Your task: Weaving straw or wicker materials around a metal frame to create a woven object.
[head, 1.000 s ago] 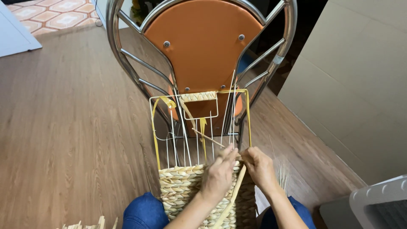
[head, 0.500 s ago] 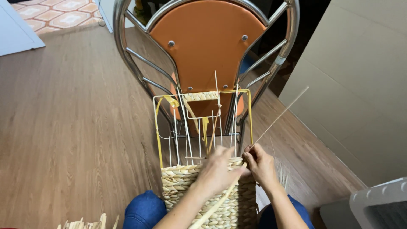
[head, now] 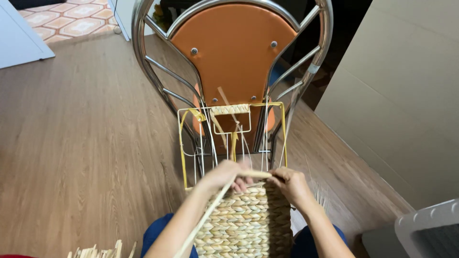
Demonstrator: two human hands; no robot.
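Wooden floor (head: 71,143); left hand (head: 224,174), right hand (head: 289,184) pinch straw strand (head: 256,174) atop half-woven basket (head: 244,220).

L hand (head: 224,174) & R hand (head: 289,185) close together — fingers curled, grip tight, forearms angled inward

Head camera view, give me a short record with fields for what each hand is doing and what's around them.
left hand: pinching a pale straw strand at the woven top edge
right hand: gripping the same strand's other end
work piece: half-woven straw basket on a yellow and white wire frame
behind: orange chair with chrome tubing
floor: brown wood planks
lower left: loose straw pieces
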